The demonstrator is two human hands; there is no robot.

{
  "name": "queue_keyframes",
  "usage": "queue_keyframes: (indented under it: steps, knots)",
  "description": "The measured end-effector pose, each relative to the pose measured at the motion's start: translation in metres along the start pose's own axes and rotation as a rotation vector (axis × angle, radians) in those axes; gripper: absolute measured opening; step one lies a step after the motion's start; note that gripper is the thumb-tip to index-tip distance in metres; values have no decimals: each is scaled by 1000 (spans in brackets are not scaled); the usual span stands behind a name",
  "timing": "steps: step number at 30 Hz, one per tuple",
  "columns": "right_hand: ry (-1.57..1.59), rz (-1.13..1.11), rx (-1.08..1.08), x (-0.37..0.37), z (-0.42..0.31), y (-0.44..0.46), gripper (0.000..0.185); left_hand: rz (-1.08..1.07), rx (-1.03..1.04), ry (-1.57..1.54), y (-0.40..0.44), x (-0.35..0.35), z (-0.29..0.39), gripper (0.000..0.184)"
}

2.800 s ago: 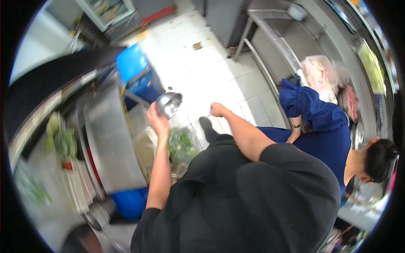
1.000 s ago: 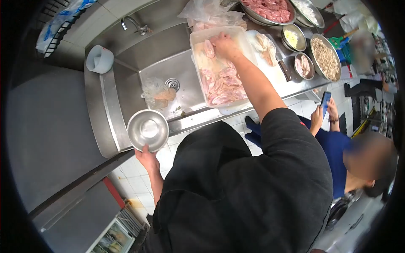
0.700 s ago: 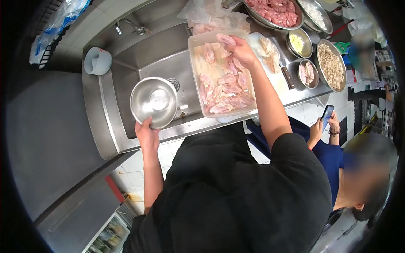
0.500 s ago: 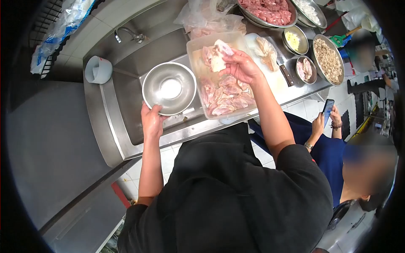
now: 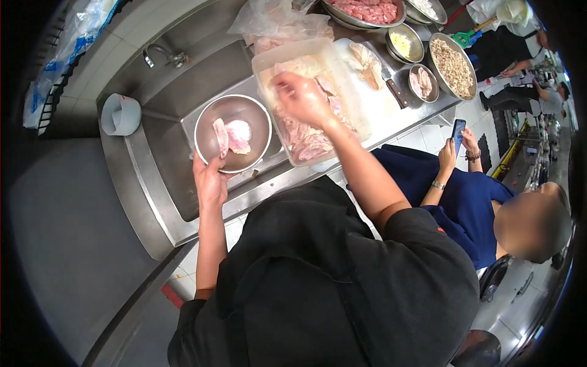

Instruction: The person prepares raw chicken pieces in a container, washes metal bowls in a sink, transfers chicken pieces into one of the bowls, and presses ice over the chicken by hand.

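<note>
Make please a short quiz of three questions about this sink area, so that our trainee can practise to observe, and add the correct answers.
1. Fill in: the ____ hand holds the metal bowl.
2. What lies in that bowl? A) a knife B) raw meat pieces C) a phone
3. True or false: the right hand is at the plastic tub.

Key: 1. left hand; 2. B; 3. true, though that hand is blurred.

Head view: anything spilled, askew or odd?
No obvious spill or damage. A loose knife lies beside the small meat bowl, handle toward the counter's front edge, where it might get bumped. Small bits, too blurry to identify, lie in the sink.
</note>
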State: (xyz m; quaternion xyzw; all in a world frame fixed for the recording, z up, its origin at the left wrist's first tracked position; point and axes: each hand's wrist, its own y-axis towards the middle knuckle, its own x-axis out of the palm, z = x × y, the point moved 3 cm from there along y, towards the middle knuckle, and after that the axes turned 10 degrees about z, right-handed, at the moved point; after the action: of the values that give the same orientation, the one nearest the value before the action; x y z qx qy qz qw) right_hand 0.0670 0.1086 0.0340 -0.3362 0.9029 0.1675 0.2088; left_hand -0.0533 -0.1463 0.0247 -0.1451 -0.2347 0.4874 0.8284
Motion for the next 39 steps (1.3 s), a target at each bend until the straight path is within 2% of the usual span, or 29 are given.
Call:
queue_keyframes:
  steps: [1, 3, 4, 6, 7, 9, 10, 16, 18, 19, 20, 22, 23, 24, 26, 27, 30, 31, 32, 34, 36, 38, 39]
  knots:
    - [-141, -2, 134, -9, 21, 9, 26, 19, -5, -6, 0, -10, -1, 71]
    - [-456, 80, 125, -22, 73, 27, 32, 54, -19, -19, 2, -28, -3, 72]
    - [-457, 73, 118, -22, 87, 27, 32, 61, -17, -26, 3, -36, -5, 72]
    - [-783, -78, 254, -18, 111, 25, 39, 46, -12, -44, 4, -47, -9, 72]
    - [-787, -80, 250, -17, 119, 25, 39, 48, -12, -50, 3, -49, -10, 72]
    - [-733, -131, 36, -11, 126, 28, 40, 95, -15, -43, -1, -50, -8, 70]
    - [-735, -135, 29, -9, 131, 32, 40, 99, -13, -50, -1, -51, -9, 70]
    - [-483, -136, 111, -19, 123, 40, 30, 89, -7, -70, -3, -52, -9, 67]
    - [-59, 120, 225, -35, 120, 40, 29, 119, -30, -56, -3, -50, -7, 66]
    - [441, 94, 431, -38, 122, 32, 25, 120, -26, -60, -3, -48, -6, 66]
    - [441, 92, 426, -42, 106, 27, 25, 110, -17, -58, -3, -47, -5, 66]
    - [1296, 51, 570, -41, 74, 13, 29, 100, -7, -54, -3, -46, -5, 66]
    - [1362, 57, 585, -36, 69, 8, 42, 87, -15, -53, -3, -45, -6, 66]
    - [1362, 59, 584, -34, 65, 4, 42, 74, -24, -51, -2, -43, -7, 66]
    - [1632, -169, 618, -28, 49, -7, 51, 57, -28, -39, -1, -40, -9, 66]
    - [1670, -247, 606, -26, 41, -10, 62, 41, -30, -30, -1, -37, -10, 67]
    - [1710, -258, 571, -21, 16, -19, 65, 27, -29, -52, -4, -30, -12, 68]
    - [1598, -108, 680, -23, 8, -22, 67, 20, -31, -49, -3, -29, -14, 68]
    - [1598, -98, 676, -21, 10, -24, 67, 19, -38, -38, -3, -28, -16, 68]
    - [1677, -321, 506, -20, 9, -28, 68, 11, -45, -24, -4, -27, -18, 69]
    - [1618, -309, 577, -21, 6, -32, 64, 19, -27, -11, -7, -26, -17, 63]
    - [1281, -295, 646, -14, 8, -35, 56, 29, -16, -4, -10, -25, -18, 63]
    - [1234, -299, 610, -13, 1, -36, 44, 36, -6, -3, -11, -25, -17, 64]
